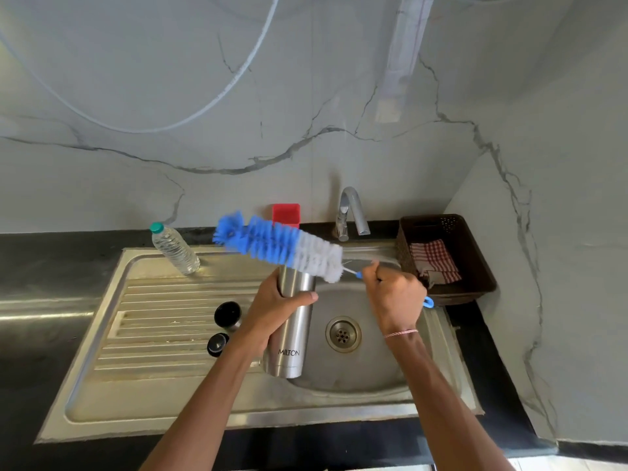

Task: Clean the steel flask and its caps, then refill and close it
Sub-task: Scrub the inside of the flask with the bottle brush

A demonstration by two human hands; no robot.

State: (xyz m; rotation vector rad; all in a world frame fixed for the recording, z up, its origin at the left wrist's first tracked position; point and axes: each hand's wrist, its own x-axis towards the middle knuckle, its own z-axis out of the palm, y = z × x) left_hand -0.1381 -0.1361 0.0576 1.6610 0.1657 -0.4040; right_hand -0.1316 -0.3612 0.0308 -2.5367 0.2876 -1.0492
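Note:
My left hand [272, 307] grips the upper part of the steel flask [289, 338], which stands upright over the left rim of the sink bowl [370, 375], uncapped. A blue and white bottle brush [278, 244] lies nearly level just above the flask's mouth, bristles pointing left; my right hand [396, 297] is closed on its thin blue handle. Two black caps rest on the ribbed draining board: the larger cap [227, 314] and below it the smaller cap [217, 344].
A clear plastic water bottle [175, 249] with a green lid stands at the draining board's back edge. Behind the sink are a red sponge holder [286, 214] and a chrome tap [350, 212]. A brown basket [475, 266] holding a checked cloth sits at right.

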